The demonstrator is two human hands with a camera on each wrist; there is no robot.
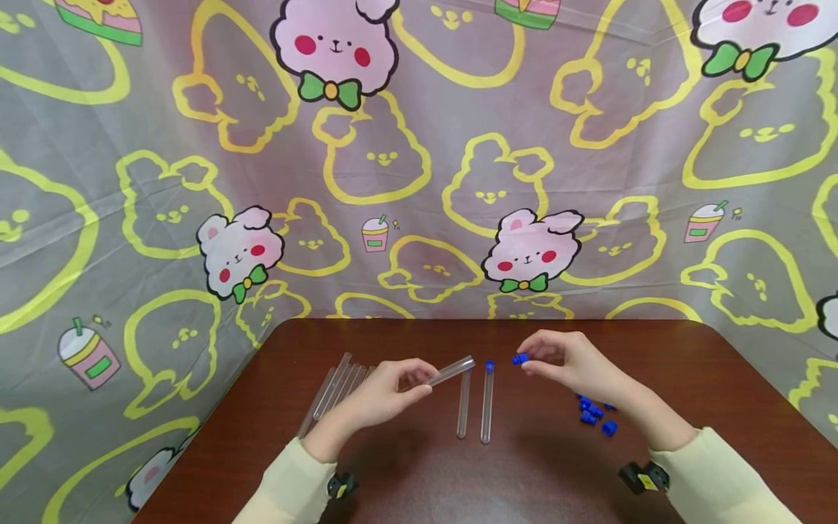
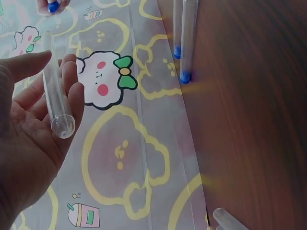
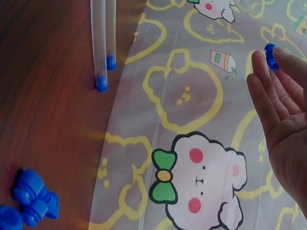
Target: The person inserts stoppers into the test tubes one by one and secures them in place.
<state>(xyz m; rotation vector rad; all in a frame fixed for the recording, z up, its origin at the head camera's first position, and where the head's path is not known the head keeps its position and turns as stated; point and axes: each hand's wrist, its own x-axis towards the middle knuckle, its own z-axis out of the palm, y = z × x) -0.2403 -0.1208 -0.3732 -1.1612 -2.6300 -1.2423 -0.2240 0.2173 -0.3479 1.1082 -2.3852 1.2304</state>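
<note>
My left hand [image 1: 386, 393] holds a clear test tube [image 1: 453, 370] between thumb and fingers, tilted with its open mouth up to the right. In the left wrist view the tube's rounded end [image 2: 63, 127] points toward the camera. My right hand [image 1: 576, 364] pinches a small blue cap [image 1: 519, 359] between thumb and fingertips, a short way right of the tube's mouth. The same cap [image 3: 271, 56] shows clearly in the right wrist view. Two capped test tubes lie on the table between the hands, a right one [image 1: 487, 407] and a left one [image 1: 463, 407].
Several uncapped test tubes [image 1: 334, 389] lie side by side at the left, partly behind my left forearm. Several loose blue caps [image 1: 589, 413] lie in a group below my right wrist. The brown table [image 1: 445, 480] ends at a patterned cloth [image 1: 425, 218] at the back.
</note>
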